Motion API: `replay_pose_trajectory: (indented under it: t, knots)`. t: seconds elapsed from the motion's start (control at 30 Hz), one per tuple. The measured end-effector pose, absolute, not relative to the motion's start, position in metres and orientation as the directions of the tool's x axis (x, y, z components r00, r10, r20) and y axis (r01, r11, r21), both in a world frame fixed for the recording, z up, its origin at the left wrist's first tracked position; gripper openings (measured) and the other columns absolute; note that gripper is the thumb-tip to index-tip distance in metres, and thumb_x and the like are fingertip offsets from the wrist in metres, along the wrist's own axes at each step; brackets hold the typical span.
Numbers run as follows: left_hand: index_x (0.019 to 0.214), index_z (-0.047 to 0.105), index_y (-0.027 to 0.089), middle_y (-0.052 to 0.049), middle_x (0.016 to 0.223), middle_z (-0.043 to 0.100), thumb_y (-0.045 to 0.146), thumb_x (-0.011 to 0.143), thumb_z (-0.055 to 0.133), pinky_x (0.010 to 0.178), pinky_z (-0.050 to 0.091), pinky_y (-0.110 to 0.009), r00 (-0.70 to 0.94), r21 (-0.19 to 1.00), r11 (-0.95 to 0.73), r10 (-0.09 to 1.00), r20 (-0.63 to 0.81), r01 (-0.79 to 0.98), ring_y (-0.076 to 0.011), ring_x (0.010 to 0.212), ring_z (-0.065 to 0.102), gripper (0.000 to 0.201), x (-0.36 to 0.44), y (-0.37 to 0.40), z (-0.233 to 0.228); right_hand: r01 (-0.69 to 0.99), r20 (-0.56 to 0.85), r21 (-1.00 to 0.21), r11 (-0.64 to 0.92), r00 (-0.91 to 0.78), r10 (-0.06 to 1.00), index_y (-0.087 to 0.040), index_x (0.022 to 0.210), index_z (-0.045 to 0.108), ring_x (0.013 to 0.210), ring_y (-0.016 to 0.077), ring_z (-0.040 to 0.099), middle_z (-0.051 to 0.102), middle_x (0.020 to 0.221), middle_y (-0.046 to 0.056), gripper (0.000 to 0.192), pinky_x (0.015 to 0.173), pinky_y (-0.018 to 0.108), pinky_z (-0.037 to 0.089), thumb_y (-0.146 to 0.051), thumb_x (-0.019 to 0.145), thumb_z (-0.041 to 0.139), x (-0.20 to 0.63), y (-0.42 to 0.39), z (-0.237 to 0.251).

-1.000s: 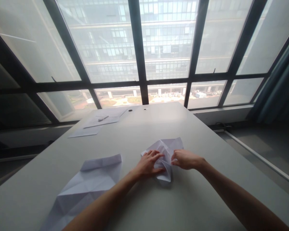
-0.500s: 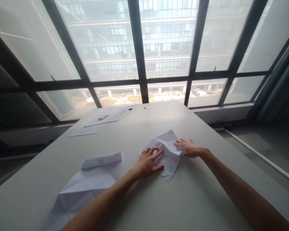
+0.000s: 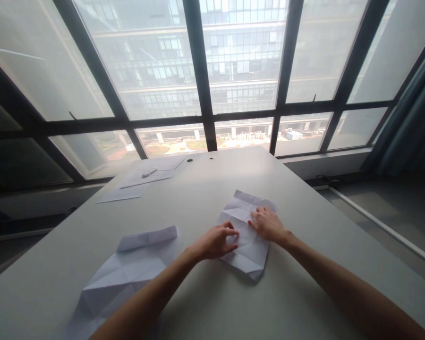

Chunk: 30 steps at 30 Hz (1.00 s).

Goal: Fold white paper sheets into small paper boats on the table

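A creased sheet of white paper [image 3: 248,252] lies on the table in front of me, its lower corner folded and slightly raised. My left hand [image 3: 214,241] is at the sheet's left side, thumb and index finger apart, with the fingertips over the paper. On the upper right part of the sheet rests my right hand [image 3: 267,224], its fingers spread and a little bent, pressing on the surface. Part of the sheet's right edge is hidden under that hand. Neither hand grips the paper.
Another creased paper [image 3: 138,262] lies to the left, partly behind my left forearm. Farther back are flat white sheets [image 3: 127,192] with a small whitish object [image 3: 149,173] on top. The white table [image 3: 201,189] reaches toward the large windows; a curtain [image 3: 403,123] hangs at right.
The sheet has been turned and lies flatter, with its fold lines showing. My right hand has moved left and onto the sheet; my left hand has shifted slightly lower.
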<state>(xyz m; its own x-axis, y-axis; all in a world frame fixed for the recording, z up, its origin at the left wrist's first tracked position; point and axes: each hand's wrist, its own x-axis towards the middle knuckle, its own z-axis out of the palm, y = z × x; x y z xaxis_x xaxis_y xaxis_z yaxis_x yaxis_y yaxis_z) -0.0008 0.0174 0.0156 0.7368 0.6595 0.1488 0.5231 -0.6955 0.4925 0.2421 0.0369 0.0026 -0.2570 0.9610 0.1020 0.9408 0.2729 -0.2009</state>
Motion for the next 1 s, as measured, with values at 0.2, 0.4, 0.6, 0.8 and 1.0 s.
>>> replay_pose_trajectory:
  t: [0.2, 0.4, 0.6, 0.8, 1.0]
  knots:
    - [0.13, 0.063, 0.029, -0.008, 0.127, 0.063, 0.028, 0.087, 0.065, 0.104, 0.044, -0.042, 0.711, 0.482, -0.719, 0.659, 0.246, 0.5, -0.0276, 0.116, 0.058, 0.044, 0.005, 0.016, 0.014, 0.843, 0.099, -0.269, 0.466, -0.457, 0.884, -0.019, 0.149, 0.04, 0.146, 0.0335, 0.024, 0.031, 0.157, 0.018, 0.053, 0.115, 0.053, 0.021, -0.037, 0.1, 0.038, 0.216, 0.026, -0.023]
    - [0.147, 0.045, 0.031, -0.009, 0.153, 0.041, 0.049, 0.061, 0.087, 0.113, 0.035, -0.046, 0.842, 0.643, -0.66, 0.538, 0.041, 0.389, -0.0358, 0.141, 0.036, 0.098, -0.012, 0.03, 0.021, 0.775, 0.076, -0.299, 0.557, -0.563, 0.823, -0.019, 0.156, 0.026, 0.15, 0.0298, 0.014, 0.022, 0.162, 0.014, 0.059, 0.119, 0.052, 0.013, -0.039, 0.101, 0.033, 0.219, 0.025, -0.024]
    - [0.15, 0.04, 0.024, -0.015, 0.154, 0.039, 0.054, 0.086, 0.064, 0.118, 0.018, -0.054, 0.66, 0.404, -0.672, 0.726, 0.194, 0.621, -0.0365, 0.145, 0.026, 0.075, -0.005, 0.033, -0.008, 0.761, 0.098, -0.278, 0.586, -0.584, 0.805, -0.016, 0.156, 0.022, 0.151, 0.0269, 0.011, 0.018, 0.162, 0.015, 0.072, 0.121, 0.049, 0.008, -0.053, 0.097, 0.04, 0.218, 0.023, -0.022]
    - [0.157, 0.023, 0.021, -0.013, 0.162, 0.019, 0.068, 0.091, 0.046, 0.119, 0.01, -0.054, 0.687, 0.249, -0.689, 0.718, 0.111, 0.681, -0.038, 0.15, 0.005, 0.084, -0.003, 0.027, -0.023, 0.797, 0.06, -0.265, 0.542, -0.548, 0.834, -0.02, 0.156, 0.023, 0.15, 0.0248, 0.014, 0.019, 0.162, 0.011, 0.071, 0.12, 0.051, 0.003, -0.061, 0.099, 0.029, 0.235, 0.046, -0.02]
    - [0.157, 0.024, 0.022, -0.011, 0.163, 0.016, 0.07, 0.091, 0.042, 0.119, 0.009, -0.053, 0.685, 0.193, -0.683, 0.725, 0.065, 0.704, -0.0377, 0.15, 0.004, 0.084, -0.002, 0.025, -0.015, 0.929, 0.061, -0.225, 0.294, -0.288, 0.956, -0.016, 0.154, 0.028, 0.15, 0.0253, 0.017, 0.023, 0.161, 0.014, 0.066, 0.118, 0.056, 0.004, -0.054, 0.101, 0.028, 0.256, 0.074, -0.026]
